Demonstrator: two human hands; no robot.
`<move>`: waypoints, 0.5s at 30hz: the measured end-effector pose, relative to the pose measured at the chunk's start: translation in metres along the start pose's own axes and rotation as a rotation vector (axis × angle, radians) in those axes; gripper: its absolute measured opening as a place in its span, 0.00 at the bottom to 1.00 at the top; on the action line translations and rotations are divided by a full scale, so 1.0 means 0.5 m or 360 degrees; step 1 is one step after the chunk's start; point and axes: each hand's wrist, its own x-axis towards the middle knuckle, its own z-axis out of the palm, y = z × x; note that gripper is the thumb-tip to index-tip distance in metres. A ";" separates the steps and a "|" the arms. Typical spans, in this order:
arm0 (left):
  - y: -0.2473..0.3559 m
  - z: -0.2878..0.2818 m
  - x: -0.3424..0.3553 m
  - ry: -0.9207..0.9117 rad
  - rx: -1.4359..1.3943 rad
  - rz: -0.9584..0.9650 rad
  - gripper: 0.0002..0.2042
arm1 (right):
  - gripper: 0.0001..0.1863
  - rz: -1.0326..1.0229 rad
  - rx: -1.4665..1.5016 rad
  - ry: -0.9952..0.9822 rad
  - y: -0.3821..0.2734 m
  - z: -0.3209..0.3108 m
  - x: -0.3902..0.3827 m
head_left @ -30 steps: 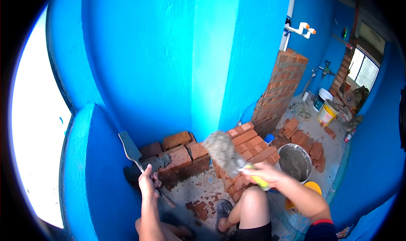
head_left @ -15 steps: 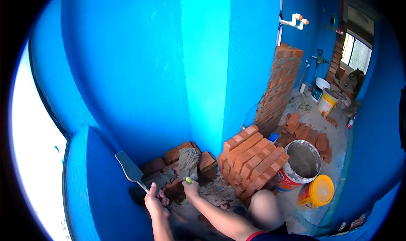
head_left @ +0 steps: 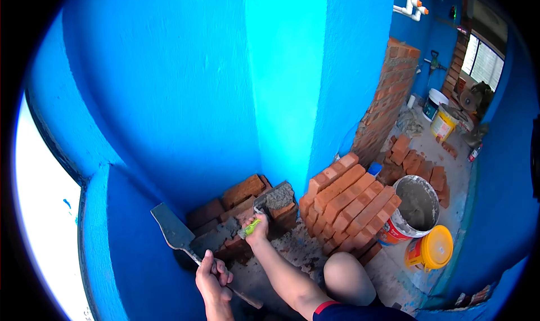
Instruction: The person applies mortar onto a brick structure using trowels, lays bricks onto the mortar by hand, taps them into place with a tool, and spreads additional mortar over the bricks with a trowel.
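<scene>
My left hand [head_left: 212, 279] grips a long-handled flat metal trowel [head_left: 172, 224], its broad blade angled up toward the left wall. My right hand [head_left: 255, 227] is closed on a yellow-green-handled trowel [head_left: 252, 226], reaching over the low brick course [head_left: 219, 216] in the blue corner. At that trowel's far end a lump of grey mortar [head_left: 279, 195] rests over the right end of the course; how much sits on the blade is unclear. Smeared mortar [head_left: 226, 229] lies on the bricks between my hands. My bent knee [head_left: 344, 273] is below.
Stacked red bricks [head_left: 349, 200] stand right of my hand, beside a mortar bucket [head_left: 414, 205] and yellow bucket [head_left: 436, 245]. Behind are loose bricks [head_left: 413, 164], a brick pier [head_left: 388, 90], white pipes [head_left: 413, 10] and more buckets [head_left: 444, 121]. A blue ledge [head_left: 95, 236] borders the left.
My right hand has swung left and forward with its mortar-loaded trowel from over the brick stack to the low course. My left hand still holds its trowel, slightly lower and further right.
</scene>
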 end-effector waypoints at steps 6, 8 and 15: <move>0.007 -0.004 -0.008 -0.0058 -0.0017 -0.0004 0.21 | 0.12 0.0187 0.0202 -0.0044 0.070 0.008 -0.066; 0.003 -0.001 -0.011 -0.0103 -0.0030 0.0029 0.21 | 0.12 0.0224 0.0172 -0.0059 0.084 0.003 -0.086; 0.000 -0.018 -0.011 -0.0100 -0.0048 0.0029 0.21 | 0.11 0.0347 -0.0020 -0.0041 0.074 0.010 -0.154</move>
